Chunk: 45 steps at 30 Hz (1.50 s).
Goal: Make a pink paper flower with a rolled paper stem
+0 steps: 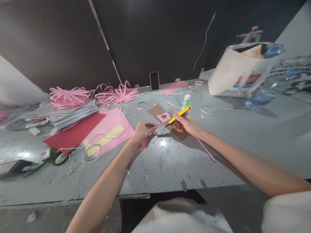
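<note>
At centre, the right hand [184,123] grips a yellow cutter [185,111]; the left hand [143,132] pinches a small white piece [155,131], seemingly for cutting, which calls for steadiness.

two hands [143,131] [185,125], one yellow cutter [180,115], one glue stick [186,101], one phone [154,81], one white bag [225,77]

Yellow cutter [180,115]: slim body, held tilted, blade end pointing down and left towards a small white piece [155,131], pinched, exact form unclear. Pink paper cut-out [159,117]: irregular edge, round hole near middle; lies on brown cardboard [153,112]. Cardboard: oblong, flat, set diagonally, partly covered.
</note>
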Available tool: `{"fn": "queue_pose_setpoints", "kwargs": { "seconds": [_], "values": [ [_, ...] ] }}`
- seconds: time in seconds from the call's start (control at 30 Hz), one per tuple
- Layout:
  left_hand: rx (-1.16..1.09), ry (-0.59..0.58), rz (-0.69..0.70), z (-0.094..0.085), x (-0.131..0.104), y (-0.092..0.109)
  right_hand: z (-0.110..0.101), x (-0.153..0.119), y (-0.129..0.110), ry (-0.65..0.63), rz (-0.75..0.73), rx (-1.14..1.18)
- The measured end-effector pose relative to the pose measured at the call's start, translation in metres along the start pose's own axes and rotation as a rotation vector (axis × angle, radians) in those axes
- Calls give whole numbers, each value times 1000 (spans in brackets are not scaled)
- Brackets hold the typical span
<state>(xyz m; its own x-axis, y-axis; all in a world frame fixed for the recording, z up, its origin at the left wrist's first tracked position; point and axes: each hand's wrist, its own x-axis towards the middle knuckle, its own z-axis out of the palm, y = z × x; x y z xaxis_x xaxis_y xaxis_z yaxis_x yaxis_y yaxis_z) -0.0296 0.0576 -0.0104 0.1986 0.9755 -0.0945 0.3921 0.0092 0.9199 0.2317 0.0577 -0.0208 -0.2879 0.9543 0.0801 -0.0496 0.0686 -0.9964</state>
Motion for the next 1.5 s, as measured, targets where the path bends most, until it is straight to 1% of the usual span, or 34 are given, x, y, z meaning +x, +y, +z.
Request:
{"fn": "queue_pose_setpoints", "kwargs": {
  "seconds": [0.13,0.27,0.33,0.5,0.57,0.7,0.77,0.87,1.0,1.13,1.2,1.3,1.4,1.43,1.5],
  "values": [
    [10,19,46,0,2,-5,-1,0,2,41,-38,-2],
    [150,131,32,2,-3,-4,-10,4,8,140,-60,19],
    [206,166,17,3,-7,-2,-13,5,9,173,-53,21],
    [212,166,12,7,-11,1,-13,4,6,184,-51,18],
    [207,160,9,8,-10,0,-12,2,2,208,-61,9],
    [194,164,16,8,-10,0,-16,-2,-8,283,-103,-98],
    [203,163,15,7,-11,2,-20,-4,-10,283,-146,-140],
    [221,152,5,6,-11,5,-24,-5,-10,249,-182,-145],
    [248,151,13,5,-9,7,-24,-4,-6,218,-163,-137],
    [283,147,32,4,-8,8,-20,-8,-15,185,-155,-183],
    [299,143,32,4,-8,8,-17,-13,-24,109,-149,-253],
    [307,130,28,4,-6,6,-9,-21,-35,-62,-124,-405],
    [305,115,21,4,-4,3,5,-28,-38,-218,-99,-519],
    [306,112,19,4,-4,3,10,-29,-37,-253,-95,-558],
    [310,106,28,4,-4,3,21,-29,-35,-282,-92,-669]
  ]
}}
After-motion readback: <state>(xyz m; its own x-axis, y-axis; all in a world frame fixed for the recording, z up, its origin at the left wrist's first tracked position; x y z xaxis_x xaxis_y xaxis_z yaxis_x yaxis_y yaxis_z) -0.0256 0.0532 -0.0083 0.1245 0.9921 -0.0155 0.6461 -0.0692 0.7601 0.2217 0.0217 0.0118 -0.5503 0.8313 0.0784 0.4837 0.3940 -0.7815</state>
